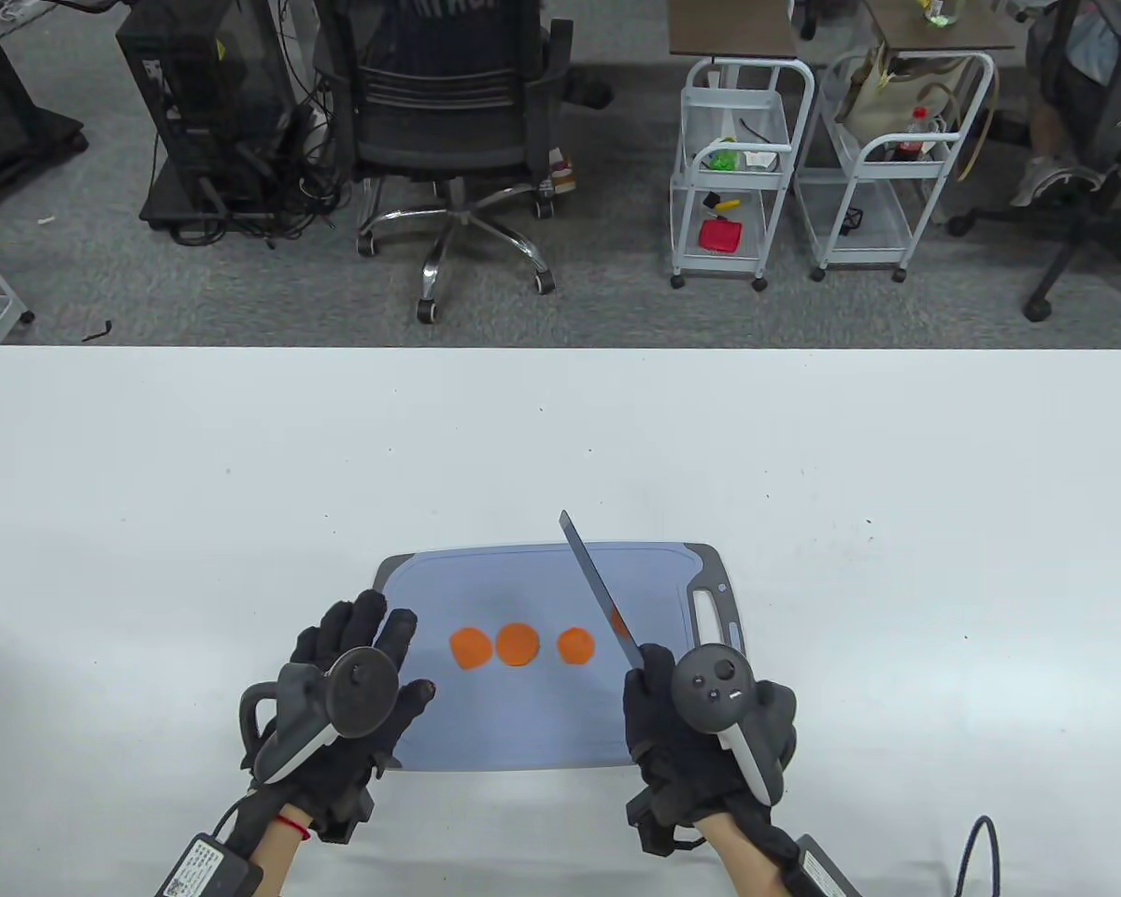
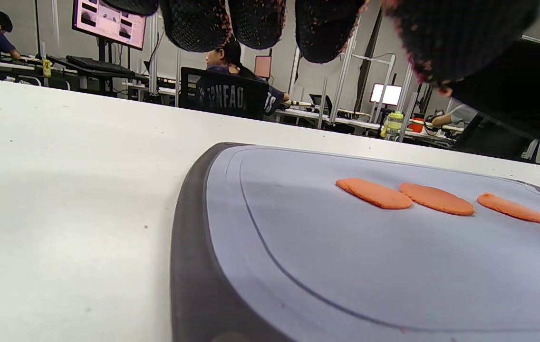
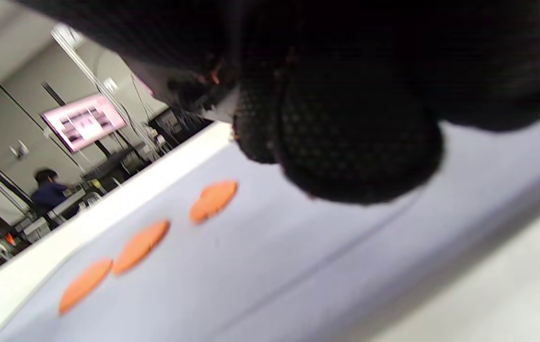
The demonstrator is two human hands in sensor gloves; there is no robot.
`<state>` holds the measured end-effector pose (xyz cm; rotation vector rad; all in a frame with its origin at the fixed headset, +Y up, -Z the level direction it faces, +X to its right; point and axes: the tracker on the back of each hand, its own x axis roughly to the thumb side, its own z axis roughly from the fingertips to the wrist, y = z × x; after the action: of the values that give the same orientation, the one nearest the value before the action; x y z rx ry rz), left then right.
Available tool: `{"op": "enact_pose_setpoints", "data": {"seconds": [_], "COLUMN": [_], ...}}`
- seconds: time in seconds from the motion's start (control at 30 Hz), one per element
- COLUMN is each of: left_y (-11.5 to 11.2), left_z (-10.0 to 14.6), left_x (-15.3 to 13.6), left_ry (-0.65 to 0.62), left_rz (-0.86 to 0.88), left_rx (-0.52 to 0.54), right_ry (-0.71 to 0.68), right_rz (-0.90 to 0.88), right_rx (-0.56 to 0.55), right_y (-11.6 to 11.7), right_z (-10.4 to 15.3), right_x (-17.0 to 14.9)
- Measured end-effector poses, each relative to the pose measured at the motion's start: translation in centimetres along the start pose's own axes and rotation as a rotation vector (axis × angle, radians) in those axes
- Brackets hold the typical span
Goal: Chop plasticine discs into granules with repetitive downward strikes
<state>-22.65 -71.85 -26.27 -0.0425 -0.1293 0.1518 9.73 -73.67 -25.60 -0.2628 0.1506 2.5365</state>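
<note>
Three flat orange plasticine discs [image 1: 517, 645] lie in a row on a blue-grey cutting board [image 1: 542, 729]. They also show in the left wrist view [image 2: 436, 198] and the right wrist view [image 3: 140, 246]. My right hand [image 1: 701, 738] grips a knife by its handle at the board's right side. The blade [image 1: 598, 589] points up and away to the left, above the board right of the discs. My left hand [image 1: 355, 682] rests with fingers spread at the board's left edge, holding nothing.
The board has a dark rim with a handle slot [image 1: 715, 617] on the right. It lies near the front of a white table [image 1: 243, 486]. An office chair [image 1: 458, 140] and two white carts [image 1: 738, 168] stand beyond the far edge.
</note>
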Motion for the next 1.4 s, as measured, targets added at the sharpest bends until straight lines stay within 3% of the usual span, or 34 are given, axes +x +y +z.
{"op": "enact_pose_setpoints", "data": {"seconds": [0.33,0.7,0.83,0.93,1.03,1.2,1.4], "left_y": [-0.6,-0.7,-0.6,-0.2,-0.2,0.0,-0.2], "left_z": [-0.1,-0.1,-0.2,-0.2,-0.2,-0.2,-0.2], "left_x": [0.6,0.7,0.6,0.1,-0.3,-0.5,-0.2], "left_ry": [-0.025,-0.030,-0.025,-0.004,0.012,0.016,0.003], "left_rz": [-0.023,-0.031,-0.031,-0.015,-0.003,0.008,-0.010], "left_rx": [-0.041,-0.051,-0.052,-0.034,-0.030,-0.023,-0.034], "right_ry": [0.165,0.140,0.106,0.056,-0.003,0.039,0.100], "right_rz": [-0.018,0.005,-0.009,-0.091,-0.112,-0.135,-0.163], "right_rx": [0.083,0.099,0.027,0.094,0.172,0.280,0.297], "right_y": [1.8,3.3,2.4,2.8,5.0,8.4,8.3], "right_z": [-1.2,-1.3,-0.9,0.1,0.7,0.7,0.3], "right_x": [0.9,3.3,4.6,6.7,8.8,9.9,8.8]}}
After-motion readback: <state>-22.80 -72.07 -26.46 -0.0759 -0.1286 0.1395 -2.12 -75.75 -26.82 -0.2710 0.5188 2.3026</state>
